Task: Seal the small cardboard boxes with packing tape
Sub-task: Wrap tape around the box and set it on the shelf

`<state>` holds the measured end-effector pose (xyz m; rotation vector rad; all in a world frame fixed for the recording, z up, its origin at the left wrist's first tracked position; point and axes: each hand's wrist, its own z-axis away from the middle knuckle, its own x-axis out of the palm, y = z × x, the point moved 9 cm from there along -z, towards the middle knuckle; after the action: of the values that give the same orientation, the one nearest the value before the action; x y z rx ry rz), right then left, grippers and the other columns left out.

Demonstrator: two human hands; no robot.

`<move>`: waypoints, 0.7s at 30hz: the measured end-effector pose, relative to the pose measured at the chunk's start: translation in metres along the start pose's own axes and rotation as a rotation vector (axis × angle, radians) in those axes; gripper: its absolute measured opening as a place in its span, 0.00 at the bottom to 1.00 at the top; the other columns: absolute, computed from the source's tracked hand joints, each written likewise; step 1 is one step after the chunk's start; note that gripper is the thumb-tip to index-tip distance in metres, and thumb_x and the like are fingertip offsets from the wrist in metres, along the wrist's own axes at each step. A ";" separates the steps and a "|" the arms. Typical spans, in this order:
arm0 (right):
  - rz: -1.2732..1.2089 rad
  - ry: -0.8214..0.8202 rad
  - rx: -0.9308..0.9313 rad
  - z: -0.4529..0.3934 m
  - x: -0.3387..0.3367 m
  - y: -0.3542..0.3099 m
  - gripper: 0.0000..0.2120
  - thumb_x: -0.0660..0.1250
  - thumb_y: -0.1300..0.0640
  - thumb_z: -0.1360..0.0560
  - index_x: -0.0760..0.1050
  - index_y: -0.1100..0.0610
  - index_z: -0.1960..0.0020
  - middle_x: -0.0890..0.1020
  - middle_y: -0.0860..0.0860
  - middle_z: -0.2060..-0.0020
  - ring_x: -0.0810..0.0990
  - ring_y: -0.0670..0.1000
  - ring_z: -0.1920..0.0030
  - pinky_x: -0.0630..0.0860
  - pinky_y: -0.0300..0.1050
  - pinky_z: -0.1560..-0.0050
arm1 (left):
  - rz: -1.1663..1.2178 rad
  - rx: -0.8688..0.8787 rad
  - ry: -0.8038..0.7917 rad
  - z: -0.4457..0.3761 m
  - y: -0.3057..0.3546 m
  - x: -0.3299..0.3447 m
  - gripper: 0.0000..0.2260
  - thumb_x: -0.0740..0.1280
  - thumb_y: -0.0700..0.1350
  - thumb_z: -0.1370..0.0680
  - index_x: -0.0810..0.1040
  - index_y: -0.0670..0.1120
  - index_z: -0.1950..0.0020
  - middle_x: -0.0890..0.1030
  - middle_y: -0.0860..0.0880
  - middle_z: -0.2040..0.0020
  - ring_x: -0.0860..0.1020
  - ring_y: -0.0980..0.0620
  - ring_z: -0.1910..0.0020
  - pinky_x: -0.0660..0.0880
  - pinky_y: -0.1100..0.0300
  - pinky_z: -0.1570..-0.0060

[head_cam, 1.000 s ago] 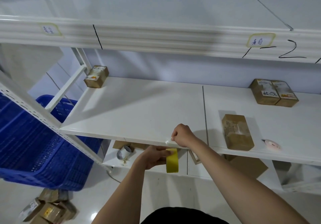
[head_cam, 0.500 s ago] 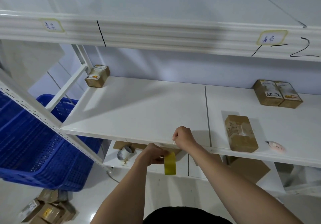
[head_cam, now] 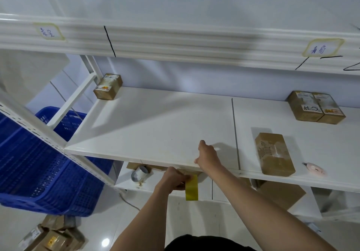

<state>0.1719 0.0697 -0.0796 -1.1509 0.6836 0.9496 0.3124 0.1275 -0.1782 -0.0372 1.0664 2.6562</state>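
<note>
Observed: the left hand grips a yellow roll of packing tape just below the front edge of the white shelf, fingers curled round the roll. The right hand rests on that same edge directly above, thumb at the lip; it appears to pinch or press a clear strip of tape lying along the edge, though the strip is faint and the grasp cannot be confirmed.

Location of work items: one small cardboard box lies flat on the shelf to the right of both hands, apart from them. A pair of boxes sits at the rear right; a single box at the rear left. A small pink cutter lies just beside the near box.

Assessment: the step in hand is drawing off a length of tape; no box is being sealed yet. The next move calls for parting the strip cleanly, then carrying it to the near box without letting it fold onto itself.
</note>
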 end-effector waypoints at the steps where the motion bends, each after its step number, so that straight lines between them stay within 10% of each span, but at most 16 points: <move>1: 0.034 0.000 0.001 -0.001 -0.001 -0.002 0.18 0.73 0.65 0.25 0.68 0.63 0.40 0.76 0.56 0.53 0.80 0.55 0.51 0.73 0.42 0.57 | -0.008 0.001 0.005 -0.001 0.000 -0.001 0.07 0.76 0.40 0.26 0.81 0.38 0.54 0.86 0.40 0.56 0.86 0.43 0.55 0.84 0.49 0.53; 9: 0.151 0.024 0.069 -0.008 -0.036 0.022 0.11 0.59 0.70 0.23 0.64 0.58 0.60 0.69 0.51 0.64 0.74 0.55 0.58 0.69 0.43 0.63 | -0.038 -0.002 0.065 -0.001 0.000 -0.004 0.07 0.77 0.39 0.27 0.80 0.41 0.57 0.85 0.38 0.53 0.86 0.42 0.55 0.83 0.51 0.52; 15: -0.279 0.215 0.208 0.012 -0.074 0.071 0.05 0.64 0.62 0.22 0.77 0.62 0.50 0.80 0.52 0.56 0.78 0.54 0.53 0.78 0.48 0.52 | -0.215 0.013 0.135 -0.002 0.002 -0.005 0.07 0.74 0.42 0.24 0.80 0.40 0.52 0.83 0.40 0.54 0.81 0.46 0.60 0.82 0.51 0.52; 21: -0.459 -0.067 0.461 0.057 -0.036 0.131 0.10 0.64 0.61 0.23 0.80 0.64 0.60 0.81 0.54 0.73 0.76 0.51 0.75 0.74 0.39 0.70 | -0.598 -0.293 0.130 0.020 0.002 -0.004 0.28 0.72 0.61 0.26 0.75 0.38 0.42 0.81 0.43 0.61 0.80 0.47 0.68 0.81 0.56 0.58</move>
<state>0.0377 0.1301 -0.0903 -0.8081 0.5158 0.4086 0.3170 0.1391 -0.1617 -0.5094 0.5650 2.2466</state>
